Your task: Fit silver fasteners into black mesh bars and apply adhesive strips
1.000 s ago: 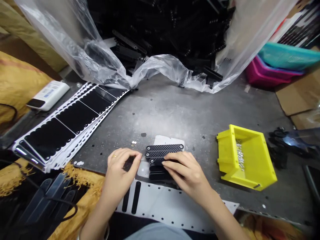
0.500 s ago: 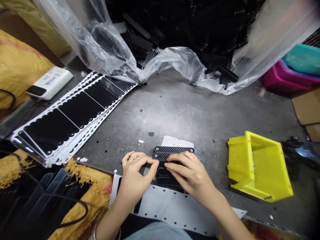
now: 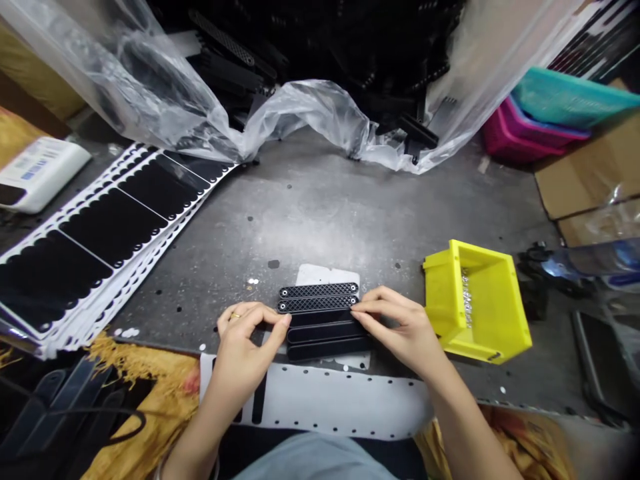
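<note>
In front of me several narrow black bars lie side by side on a pale backing plate (image 3: 307,273). The two far ones show a lattice face, such as the far lattice bar (image 3: 320,291); the near smooth bar (image 3: 327,348) has a plain rounded face. A thin black strip (image 3: 320,317) lies across the row between my hands. My left hand (image 3: 253,333) pinches the strip's left end between thumb and forefinger. At its right end, my right hand (image 3: 397,323) has thumb and forefinger closed on it. Below them lies a white perforated sheet (image 3: 345,400) with black strips at its left.
A yellow bin (image 3: 480,300) with small shiny parts stands to the right. Stacked sheets of black strips (image 3: 115,227) lie at left. At the back, a clear plastic bag (image 3: 310,110) holds many black pieces. Teal and magenta baskets (image 3: 530,127) stand far right.
My right hand has moved right along the row, away from my left hand, uncovering more of the bars. The camera view has shifted, so the surroundings appear further left.
</note>
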The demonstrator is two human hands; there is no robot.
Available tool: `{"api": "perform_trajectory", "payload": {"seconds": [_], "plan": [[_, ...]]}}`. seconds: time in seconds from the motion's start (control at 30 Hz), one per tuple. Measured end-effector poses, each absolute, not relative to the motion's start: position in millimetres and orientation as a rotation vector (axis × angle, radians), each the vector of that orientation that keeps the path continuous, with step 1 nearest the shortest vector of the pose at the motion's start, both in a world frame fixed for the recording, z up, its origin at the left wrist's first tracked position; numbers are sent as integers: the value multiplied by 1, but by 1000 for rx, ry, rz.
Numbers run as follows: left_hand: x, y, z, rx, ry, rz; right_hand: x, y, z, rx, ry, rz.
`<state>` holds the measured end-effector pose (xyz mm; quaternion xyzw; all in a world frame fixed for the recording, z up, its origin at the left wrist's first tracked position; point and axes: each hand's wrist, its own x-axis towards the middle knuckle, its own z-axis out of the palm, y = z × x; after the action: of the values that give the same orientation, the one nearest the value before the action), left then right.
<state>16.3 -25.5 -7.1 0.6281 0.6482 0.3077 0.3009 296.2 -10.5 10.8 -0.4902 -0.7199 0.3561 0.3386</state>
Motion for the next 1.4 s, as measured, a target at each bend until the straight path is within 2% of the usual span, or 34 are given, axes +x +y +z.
{"api": "perform_trajectory", "payload": {"seconds": [0.17, 0.3, 0.37, 0.4, 0.47, 0.63, 0.83, 1.0, 1.13, 1.3, 1.4], "plan": [[16, -30, -4, 1744, 1720, 776, 298, -11, 8, -1256, -1953, 882], [-11, 5, 7, 1921, 1780, 864, 307, -23, 9, -1463, -1840, 474], [-38, 40, 16, 1942, 2110, 994, 311, -31, 10, -1503, -1754, 327], [-53, 58, 21, 1959, 2292, 908, 312, -35, 10, -1495, -1737, 291], [-80, 88, 28, 1921, 2522, 464, 312, -45, 9, -1456, -1760, 280], [-104, 107, 32, 1844, 2553, 265, 311, -65, 6, -1415, -1801, 317], [-111, 97, 37, 1842, 2501, 339, 282, 1, 14, -1403, -2051, 447], [-93, 78, 35, 1964, 2285, 596, 254, 75, 16, -1427, -2338, 549], [-49, 71, 16, 2114, 1921, 722, 252, 70, 16, -1361, -2385, 606], [-7, 108, -3, 2197, 1628, 711, 267, 45, 16, -1292, -2376, 693], [-1, 127, -6, 2232, 1549, 676, 281, 49, 11, -1419, -2277, 602]]}}
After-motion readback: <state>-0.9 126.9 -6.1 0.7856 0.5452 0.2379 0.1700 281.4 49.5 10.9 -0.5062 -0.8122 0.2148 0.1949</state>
